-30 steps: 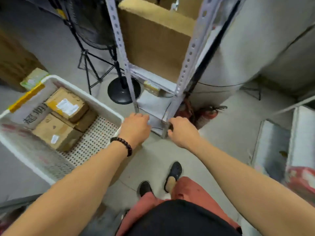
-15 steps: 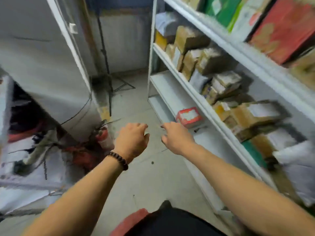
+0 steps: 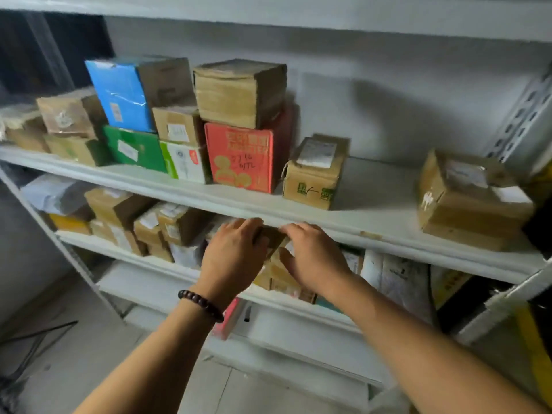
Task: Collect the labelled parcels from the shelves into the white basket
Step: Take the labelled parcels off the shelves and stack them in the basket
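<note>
Parcels are sitting in rows on the white shelves (image 3: 179, 191). One brown parcel (image 3: 270, 238) is sitting in the middle shelf (image 3: 143, 259), near the middle of the view, right under the lip of the upper shelf (image 3: 373, 210).

Both hands are reaching in for it. The left hand (image 3: 233, 255) is lying on it from 9 o'clock. The right hand (image 3: 313, 258) is touching it from 3 o'clock. The fingers of both hands are nearly straight and a little spread. They are lying flat on the parcel and are not wrapping round it yet, so neither hand is holding anything tight.

I think the step in hand is picking this parcel off the shelf. The basket is not showing here.

Next, the hands are going to need to squeeze the parcel from both sides and slide it out toward 6 o'clock. The spot is looking snug. The upper shelf is hanging just above at 12 o'clock, and more parcels (image 3: 167, 225) are crowding in at 9 o'clock. Pulling low and straight is looking safest, so nothing is bumping the lip or dragging a neighbour off. After that, the parcel is needing a carry to the basket.
</note>
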